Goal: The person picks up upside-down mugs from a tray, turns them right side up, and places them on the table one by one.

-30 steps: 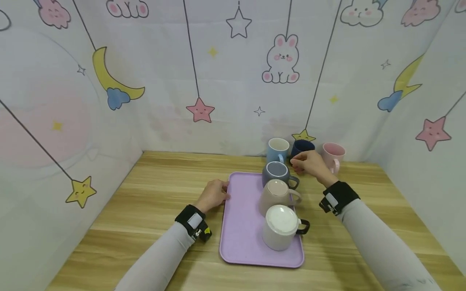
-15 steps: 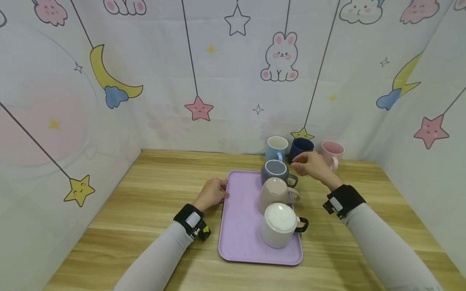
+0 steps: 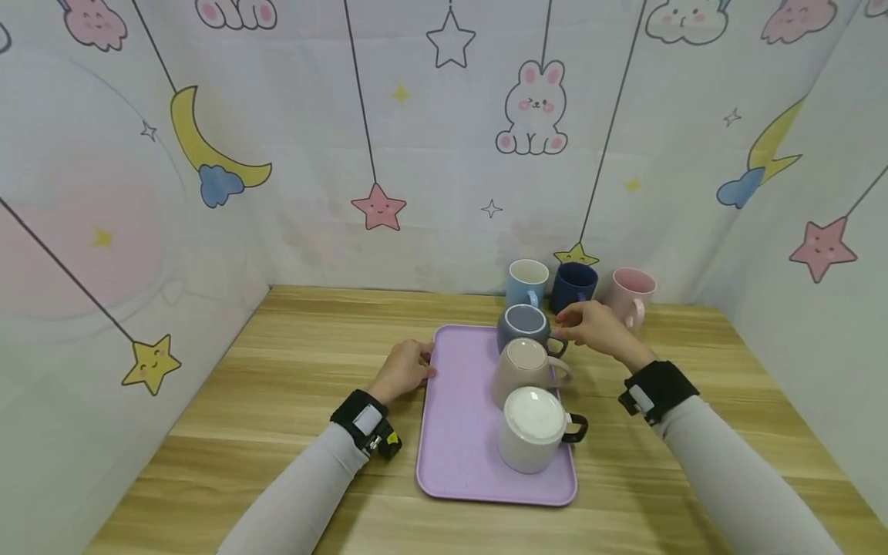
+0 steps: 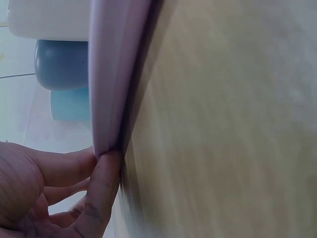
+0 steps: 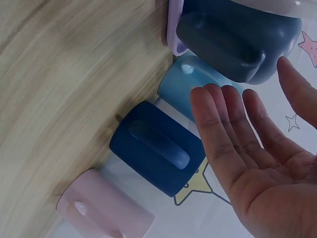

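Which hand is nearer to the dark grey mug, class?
Right: the right hand is beside the dark grey mug; the left hand pinches the opposite edge of the tray.

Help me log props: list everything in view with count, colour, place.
Table: one, brown, underneath.
Tray: one, lilac, on table.
Grey mug: one, dark grey, upturned, tray's back right.
Beige mug: one, beige, upturned, tray's middle right.
White mug: one, white and black, upturned, tray's front right.
Blue mug: one, light blue, upright, behind tray.
Navy mug: one, navy, upright, beside blue.
Pink mug: one, pink, upright, rightmost.
Backdrop: one, white, printed, behind.
Wrist straps: two, black, one each side.
Sleeves: two, pale grey, likewise.
Left hand: one, pinching tray's left rim.
Right hand: one, by grey mug.
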Demonstrator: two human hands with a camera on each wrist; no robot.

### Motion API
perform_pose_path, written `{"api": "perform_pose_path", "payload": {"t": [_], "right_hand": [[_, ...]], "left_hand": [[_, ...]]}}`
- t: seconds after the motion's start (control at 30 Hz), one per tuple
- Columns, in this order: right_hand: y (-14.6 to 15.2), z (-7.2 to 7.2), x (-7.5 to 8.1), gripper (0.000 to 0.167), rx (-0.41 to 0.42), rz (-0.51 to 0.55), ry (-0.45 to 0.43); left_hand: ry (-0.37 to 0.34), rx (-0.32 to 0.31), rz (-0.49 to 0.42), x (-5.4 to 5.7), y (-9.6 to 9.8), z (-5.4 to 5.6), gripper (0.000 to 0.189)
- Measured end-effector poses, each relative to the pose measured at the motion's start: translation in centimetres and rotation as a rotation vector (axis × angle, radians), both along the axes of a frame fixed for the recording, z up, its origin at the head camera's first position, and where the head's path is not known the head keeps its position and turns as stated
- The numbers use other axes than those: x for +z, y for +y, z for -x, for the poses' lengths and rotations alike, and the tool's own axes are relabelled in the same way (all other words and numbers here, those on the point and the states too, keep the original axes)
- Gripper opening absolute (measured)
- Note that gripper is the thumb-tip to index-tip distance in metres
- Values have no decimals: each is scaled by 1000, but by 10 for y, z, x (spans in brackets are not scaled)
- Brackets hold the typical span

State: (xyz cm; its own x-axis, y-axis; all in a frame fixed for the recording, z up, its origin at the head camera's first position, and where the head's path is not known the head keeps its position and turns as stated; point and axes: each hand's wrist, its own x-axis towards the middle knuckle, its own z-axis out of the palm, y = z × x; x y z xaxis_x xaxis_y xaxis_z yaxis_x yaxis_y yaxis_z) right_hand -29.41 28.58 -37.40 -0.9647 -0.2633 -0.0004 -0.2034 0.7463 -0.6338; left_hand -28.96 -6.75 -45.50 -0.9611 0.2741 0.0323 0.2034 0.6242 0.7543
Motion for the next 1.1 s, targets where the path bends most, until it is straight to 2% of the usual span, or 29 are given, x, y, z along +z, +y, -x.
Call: {"api": "perform_pose_path", "payload": {"t": [0.4, 0.53, 0.83, 1.1], "right_hand": [[-3, 3, -13, 33, 29, -65, 32], [-4, 3, -19, 26, 31, -76, 68], [-10, 0, -20, 12, 28, -122, 164], [-16, -1, -21, 14, 12, -120, 175]], "left_hand": [[-23, 10, -4, 0, -1, 1, 53], [-15, 5, 3, 1, 0, 0, 52], [-6, -3, 5, 2, 1, -1, 51], [-15, 1, 5, -1, 1, 1, 51]]}}
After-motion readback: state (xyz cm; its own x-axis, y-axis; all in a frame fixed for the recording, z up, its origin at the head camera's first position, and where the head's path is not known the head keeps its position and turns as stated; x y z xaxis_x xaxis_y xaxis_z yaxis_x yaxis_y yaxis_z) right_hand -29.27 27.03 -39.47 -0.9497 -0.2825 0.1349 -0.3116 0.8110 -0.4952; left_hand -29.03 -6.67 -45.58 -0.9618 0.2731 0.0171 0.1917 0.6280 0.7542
